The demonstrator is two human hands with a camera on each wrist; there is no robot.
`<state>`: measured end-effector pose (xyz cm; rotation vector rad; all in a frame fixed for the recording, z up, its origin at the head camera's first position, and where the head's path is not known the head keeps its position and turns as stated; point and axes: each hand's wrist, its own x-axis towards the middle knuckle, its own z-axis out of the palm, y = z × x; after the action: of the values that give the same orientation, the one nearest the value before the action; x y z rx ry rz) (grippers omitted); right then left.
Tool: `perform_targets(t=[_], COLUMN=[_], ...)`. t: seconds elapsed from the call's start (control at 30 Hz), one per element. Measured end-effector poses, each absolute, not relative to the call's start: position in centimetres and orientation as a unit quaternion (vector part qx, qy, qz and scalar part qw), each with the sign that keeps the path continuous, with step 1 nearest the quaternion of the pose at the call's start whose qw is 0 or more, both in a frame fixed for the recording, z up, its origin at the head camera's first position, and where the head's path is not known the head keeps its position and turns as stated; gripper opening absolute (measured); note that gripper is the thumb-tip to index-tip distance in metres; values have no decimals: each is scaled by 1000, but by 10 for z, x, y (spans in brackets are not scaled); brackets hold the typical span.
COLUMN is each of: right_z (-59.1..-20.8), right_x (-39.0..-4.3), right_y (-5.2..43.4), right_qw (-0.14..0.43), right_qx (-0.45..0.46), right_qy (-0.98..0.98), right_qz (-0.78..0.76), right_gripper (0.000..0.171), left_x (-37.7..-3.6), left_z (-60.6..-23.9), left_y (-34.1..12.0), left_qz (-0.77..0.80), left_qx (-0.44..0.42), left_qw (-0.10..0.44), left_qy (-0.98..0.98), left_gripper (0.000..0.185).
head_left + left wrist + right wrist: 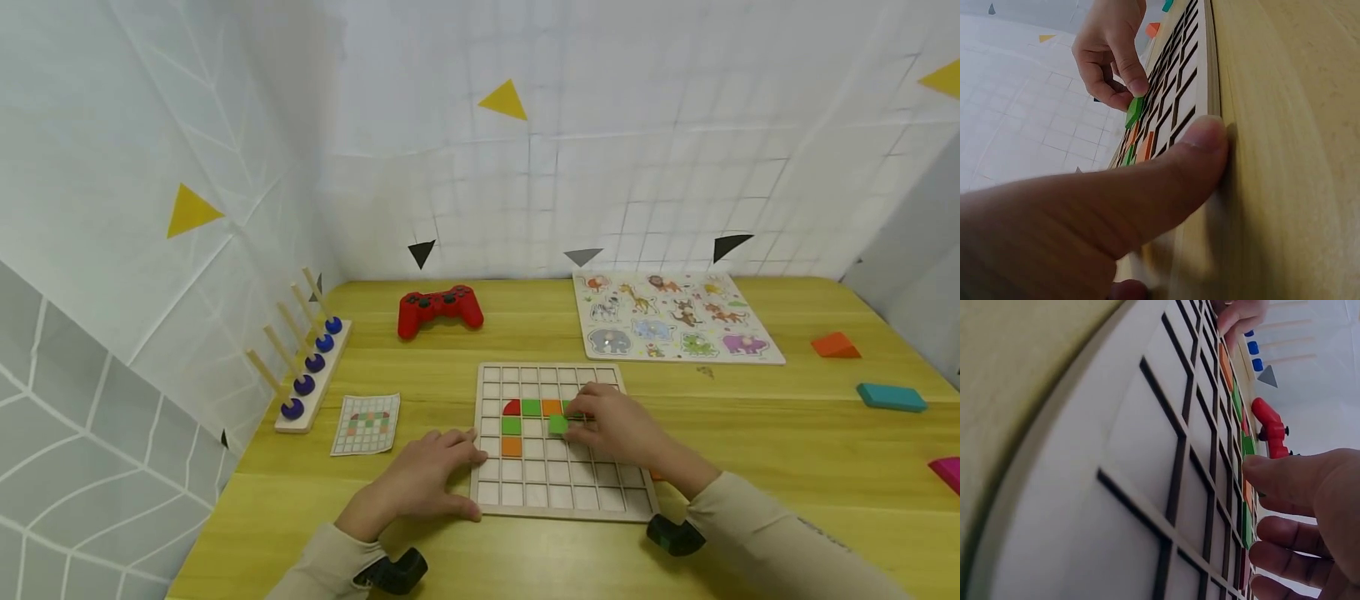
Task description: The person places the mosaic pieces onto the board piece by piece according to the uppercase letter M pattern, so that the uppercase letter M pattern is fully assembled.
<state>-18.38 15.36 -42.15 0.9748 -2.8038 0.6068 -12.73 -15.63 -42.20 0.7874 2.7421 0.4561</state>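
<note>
A big yellow wooden table (787, 417) holds everything. At about 1 o'clock from the middle lies the animal puzzle (675, 318). In the middle sits the wooden grid board (558, 479), with a few red, green and orange tiles in its squares. The left hand (423, 479) rests at the board's 9 o'clock edge, thumb pressed on the rim, fingers loose and holding nothing. The right hand (618, 425) is over the board, and its fingers pinch a green tile (558, 423), tipped up a bit above a square. The red game controller (439, 307) sits at 11 o'clock. The peg rack (311, 371) stands at 9 o'clock, with the pattern card (367, 424) beside it.
</note>
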Motion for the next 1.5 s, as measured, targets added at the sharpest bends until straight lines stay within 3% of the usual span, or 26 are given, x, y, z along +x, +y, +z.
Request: perform_targets(t=[0.6,0.83,1.1,1.33,1.5], right_z=[-428,-433,-430,-410,-409], right_x=[-180,-181,-179,-173,-160], right_y=[153,153,153,187,231], right_qw=[78,117,99,149,71], right_qx=[312,326,326,303,259], right_qy=[-925,-920,-923,-917,-944], right_qz=[201,187,181,214,190], right_gripper=[14,12,12,16,18], left_x=[-129,-129,-130,-129,-125], left_z=[-423,-422,-422,-421,-421], left_y=[-154,-152,-151,-154,-162], left_qz=[154,158,158,160,152], left_qx=[284,286,290,284,274], left_qw=[115,116,117,123,120], left_qy=[940,938,937,937,942], left_gripper=[68,68,67,67,68])
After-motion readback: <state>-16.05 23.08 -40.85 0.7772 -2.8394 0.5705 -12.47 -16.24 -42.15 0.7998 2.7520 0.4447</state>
